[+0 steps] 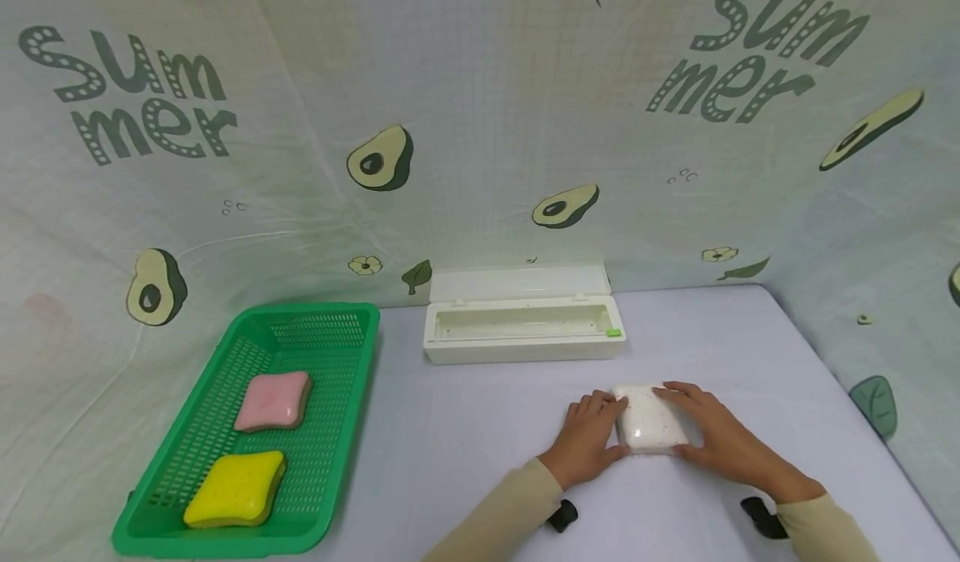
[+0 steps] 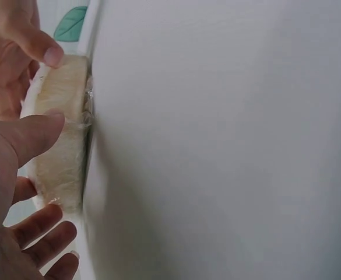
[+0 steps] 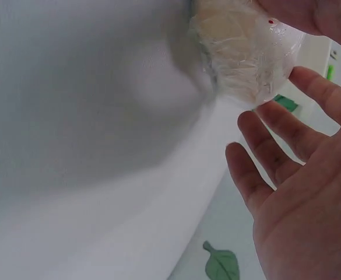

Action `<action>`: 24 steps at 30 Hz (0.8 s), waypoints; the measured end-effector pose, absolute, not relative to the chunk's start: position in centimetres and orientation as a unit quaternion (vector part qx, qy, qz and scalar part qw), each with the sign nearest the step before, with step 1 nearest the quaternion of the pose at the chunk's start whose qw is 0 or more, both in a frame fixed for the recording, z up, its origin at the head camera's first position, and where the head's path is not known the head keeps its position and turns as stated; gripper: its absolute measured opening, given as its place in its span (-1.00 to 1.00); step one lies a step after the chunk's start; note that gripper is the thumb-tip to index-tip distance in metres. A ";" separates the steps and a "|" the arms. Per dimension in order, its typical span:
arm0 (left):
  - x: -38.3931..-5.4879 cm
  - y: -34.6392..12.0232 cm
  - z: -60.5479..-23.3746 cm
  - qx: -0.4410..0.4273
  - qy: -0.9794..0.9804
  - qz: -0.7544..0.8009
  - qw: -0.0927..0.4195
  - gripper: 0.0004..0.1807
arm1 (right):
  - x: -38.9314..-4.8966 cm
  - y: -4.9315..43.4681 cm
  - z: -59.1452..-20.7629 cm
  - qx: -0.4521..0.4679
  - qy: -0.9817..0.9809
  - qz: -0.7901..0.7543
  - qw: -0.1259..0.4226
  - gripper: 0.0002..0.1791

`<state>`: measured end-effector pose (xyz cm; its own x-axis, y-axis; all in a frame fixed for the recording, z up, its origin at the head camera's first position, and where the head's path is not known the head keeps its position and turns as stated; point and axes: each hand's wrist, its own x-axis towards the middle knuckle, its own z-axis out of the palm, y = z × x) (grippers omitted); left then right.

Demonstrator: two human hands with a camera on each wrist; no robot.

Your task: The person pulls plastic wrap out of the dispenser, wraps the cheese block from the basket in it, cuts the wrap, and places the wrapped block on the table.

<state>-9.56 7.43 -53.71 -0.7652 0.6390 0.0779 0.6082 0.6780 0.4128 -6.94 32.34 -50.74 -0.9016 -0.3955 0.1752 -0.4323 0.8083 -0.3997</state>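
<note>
A white, speckled, pillow-shaped sponge (image 1: pixel 651 418) wrapped in clear film lies on the table at the right. My left hand (image 1: pixel 588 441) holds its left side, thumb near the front corner and index finger on top. From the other side my right hand (image 1: pixel 723 437) grips it, thumb at the front edge and fingers at the back. In the left wrist view the sponge (image 2: pixel 62 151) shows a beige side with crinkled film. The right wrist view has the sponge (image 3: pixel 240 49) at the top, with the right index fingertip against it and other fingers spread loosely.
On the left stands a green basket (image 1: pixel 352 429) holding a pink sponge (image 1: pixel 272 401) and a yellow sponge (image 1: pixel 234 489). A long white box (image 1: pixel 525 350) with its lid raised sits at the back, against the printed cloth backdrop (image 1: pixel 465 128).
</note>
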 end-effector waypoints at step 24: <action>-10.5 10.6 -52.3 0.388 0.899 0.182 0.086 -0.20 | -7.1 36.4 -51.1 0.203 -0.957 0.196 0.061 0.03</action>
<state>-10.50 10.57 -52.27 -0.6840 0.7294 -0.0135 0.6667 0.6325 0.3944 -7.07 36.35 -51.05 -0.9102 -0.3649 0.1960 -0.4126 0.8408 -0.3505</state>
